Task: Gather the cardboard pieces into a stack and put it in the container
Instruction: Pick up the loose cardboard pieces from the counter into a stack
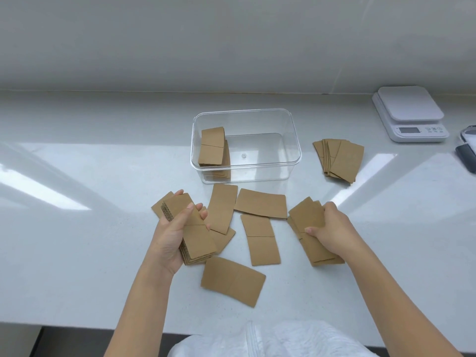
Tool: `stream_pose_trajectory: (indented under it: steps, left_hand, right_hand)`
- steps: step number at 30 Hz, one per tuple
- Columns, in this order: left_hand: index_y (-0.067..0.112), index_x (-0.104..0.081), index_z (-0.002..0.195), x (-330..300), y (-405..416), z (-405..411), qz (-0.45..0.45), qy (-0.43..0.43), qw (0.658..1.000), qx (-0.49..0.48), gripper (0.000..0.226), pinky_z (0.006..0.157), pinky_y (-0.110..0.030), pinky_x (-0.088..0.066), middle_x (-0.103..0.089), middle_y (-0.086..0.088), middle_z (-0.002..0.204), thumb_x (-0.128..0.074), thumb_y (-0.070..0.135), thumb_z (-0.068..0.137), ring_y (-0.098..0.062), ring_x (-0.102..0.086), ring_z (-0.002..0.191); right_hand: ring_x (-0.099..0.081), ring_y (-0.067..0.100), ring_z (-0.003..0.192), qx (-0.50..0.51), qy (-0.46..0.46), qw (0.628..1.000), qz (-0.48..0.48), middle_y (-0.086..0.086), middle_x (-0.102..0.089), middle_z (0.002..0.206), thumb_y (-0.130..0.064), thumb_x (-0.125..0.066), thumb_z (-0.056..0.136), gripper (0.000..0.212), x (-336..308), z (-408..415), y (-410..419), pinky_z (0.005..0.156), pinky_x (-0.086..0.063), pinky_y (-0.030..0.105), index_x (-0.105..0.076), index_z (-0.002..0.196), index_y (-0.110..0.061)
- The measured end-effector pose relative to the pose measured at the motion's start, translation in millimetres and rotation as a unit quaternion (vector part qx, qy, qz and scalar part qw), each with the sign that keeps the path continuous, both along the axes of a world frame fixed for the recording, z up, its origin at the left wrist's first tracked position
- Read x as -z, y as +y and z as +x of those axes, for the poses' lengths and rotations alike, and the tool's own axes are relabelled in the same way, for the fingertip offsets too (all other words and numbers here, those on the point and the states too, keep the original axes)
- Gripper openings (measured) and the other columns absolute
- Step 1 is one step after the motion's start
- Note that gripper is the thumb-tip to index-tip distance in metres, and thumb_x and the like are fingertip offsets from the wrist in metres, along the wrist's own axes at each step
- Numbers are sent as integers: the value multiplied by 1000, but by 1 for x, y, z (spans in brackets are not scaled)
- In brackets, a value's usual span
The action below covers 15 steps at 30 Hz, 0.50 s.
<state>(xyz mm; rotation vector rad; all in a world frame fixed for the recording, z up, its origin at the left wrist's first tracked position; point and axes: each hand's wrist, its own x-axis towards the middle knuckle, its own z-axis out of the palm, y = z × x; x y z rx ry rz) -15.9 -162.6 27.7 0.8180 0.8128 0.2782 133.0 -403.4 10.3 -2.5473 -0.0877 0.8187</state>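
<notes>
- I'm seeing my left hand (175,233) gripping a thick stack (195,238) of cardboard pieces, thumb across the top face, fingers curling round the far end, corrugated edges showing on the left side.
- My right hand (332,228) is pressing down on a second small pile (309,228) lying on the counter (77,228), thumb on the top piece, fingers wrapping over the right edge; the hand is closing on that pile.
- Hands are sitting well apart, with loose pieces between them.
- 4 loose pieces are lying flat between the hands: 1 upright-ish (222,207) just below the container, 1 wide (261,203) beside it, 1 creased (260,239) under that, 1 nearest me (233,280).
- 1 piece (159,206) is peeking out behind the left stack, more (222,238) under its right side.
- The clear container (246,145) is standing open beyond the loose pieces, holding a stack (212,148) standing against its left wall.
- A fanned pile (340,159) is lying right of the container, apart from it.
- A white scale (409,113) is sitting far right.
</notes>
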Motion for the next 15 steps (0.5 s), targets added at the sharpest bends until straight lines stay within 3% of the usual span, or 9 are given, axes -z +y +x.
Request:
stream_pose_trajectory:
  steps: [3, 5, 8, 10, 13, 15]
  left_hand:
    - [32, -56, 112, -2, 5, -4, 7, -4, 1000, -8, 30, 71, -38, -56, -64, -9, 99, -57, 12, 90, -17, -67, 77]
    - [31, -56, 112, -3, 8, -7, 6, -8, 1000, -17, 29, 68, -37, -57, -63, -9, 98, -57, 12, 90, -18, -65, 80]
    - [30, -56, 109, -5, 9, -12, 2, -10, 1000, -25, 27, 62, -33, -57, -62, -9, 94, -56, 11, 91, -20, -61, 79]
    - [30, -57, 107, -5, 10, -18, 6, -6, 999, -34, 25, 60, -33, -56, -62, -9, 91, -55, 11, 91, -19, -61, 74]
    - [30, -56, 107, -1, 13, -29, 10, 4, 999, -50, 25, 63, -35, -54, -63, -8, 90, -56, 11, 90, -19, -61, 70]
    - [30, -56, 106, 2, 15, -37, 9, 6, 998, -61, 25, 61, -34, -54, -65, -7, 85, -55, 10, 90, -23, -57, 71]
  right_hand:
    - [-58, 21, 90, -25, 19, 989, 147, 1, -57, 101, -20, -68, 83, 37, -22, -7, 13, 67, -45, 32, -42, 109, -15]
    - [-61, 16, 86, -94, 50, 977, 183, -3, -60, 96, -19, -72, 79, 34, -32, -16, 30, 69, -49, 30, -51, 106, -19]
    - [-62, 18, 83, -240, 109, 952, 157, 4, -65, 92, -22, -77, 73, 25, -31, -37, 58, 72, -52, 32, -62, 92, -14]
    - [-60, 19, 78, -315, 131, 932, 119, 8, -65, 90, -27, -79, 71, 28, -21, -53, 76, 67, -48, 30, -61, 86, -10]
    - [-52, 23, 74, -372, 101, 920, 63, 16, -62, 95, -32, -81, 66, 44, -2, -74, 96, 64, -41, 33, -57, 87, -1]
    - [-46, 21, 72, -385, 62, 920, 37, 12, -53, 86, -29, -82, 67, 42, 5, -81, 104, 62, -39, 33, -50, 78, -4]
